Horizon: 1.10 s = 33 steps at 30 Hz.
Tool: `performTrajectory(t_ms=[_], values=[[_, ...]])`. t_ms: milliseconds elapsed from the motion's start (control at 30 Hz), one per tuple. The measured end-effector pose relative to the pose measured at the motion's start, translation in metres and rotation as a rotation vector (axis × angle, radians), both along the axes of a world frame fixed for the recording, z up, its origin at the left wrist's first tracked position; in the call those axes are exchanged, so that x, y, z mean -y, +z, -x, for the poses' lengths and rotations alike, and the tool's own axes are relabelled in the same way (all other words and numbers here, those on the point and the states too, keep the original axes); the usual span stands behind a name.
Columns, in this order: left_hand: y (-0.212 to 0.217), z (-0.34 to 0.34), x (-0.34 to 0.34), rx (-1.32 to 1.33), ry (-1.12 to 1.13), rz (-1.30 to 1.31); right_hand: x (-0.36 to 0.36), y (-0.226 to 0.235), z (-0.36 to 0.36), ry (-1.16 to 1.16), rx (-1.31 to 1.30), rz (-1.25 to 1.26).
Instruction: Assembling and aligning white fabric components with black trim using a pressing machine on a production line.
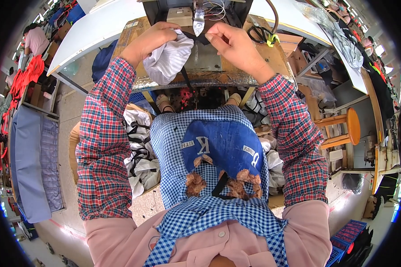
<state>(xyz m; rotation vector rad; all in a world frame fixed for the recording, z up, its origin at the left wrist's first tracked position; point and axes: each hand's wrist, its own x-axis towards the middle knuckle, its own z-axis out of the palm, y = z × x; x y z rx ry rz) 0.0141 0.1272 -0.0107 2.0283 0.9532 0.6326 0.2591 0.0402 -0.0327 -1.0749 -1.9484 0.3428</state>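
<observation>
My left hand (152, 42) is closed on a white striped cloth piece (168, 62), gathered and puffed out below the fingers. A black strip (202, 40) runs from the cloth toward my right hand (236, 48), whose thumb and forefinger pinch its other end. Between the two hands a shiny metal machine tip (199, 26) points down, just above the strip; whether they touch I cannot tell. A narrow black tail (185, 78) hangs from the cloth over the table's front edge. The left fingertips are partly hidden behind the cloth.
The worn wooden worktable (272, 58) carries black-handled scissors (259, 34) on the right. White cloth pieces with black strips fill a box (142, 151) by my left leg, with more by my right. A wooden stool (353, 126) stands at right. A co-worker (36, 41) is far left.
</observation>
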Motion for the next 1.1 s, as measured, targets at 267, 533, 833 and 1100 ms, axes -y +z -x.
performTrajectory(t_ms=[267, 533, 833, 1100], values=[[-0.010, 0.004, -0.004, 0.047, 0.012, 0.023, 0.002, 0.002, 0.000, 0.002, -0.042, 0.053], [-0.013, 0.009, 0.045, 0.150, -0.056, 0.049, 0.036, -0.007, 0.013, 0.194, -0.369, 0.324], [-0.026, 0.006, 0.098, 0.223, -0.170, 0.294, 0.091, -0.031, 0.044, 0.378, -0.861, 0.701], [-0.006, 0.015, 0.154, 0.020, 0.037, -0.354, 0.106, -0.040, 0.056, 0.207, -0.789, 0.651]])
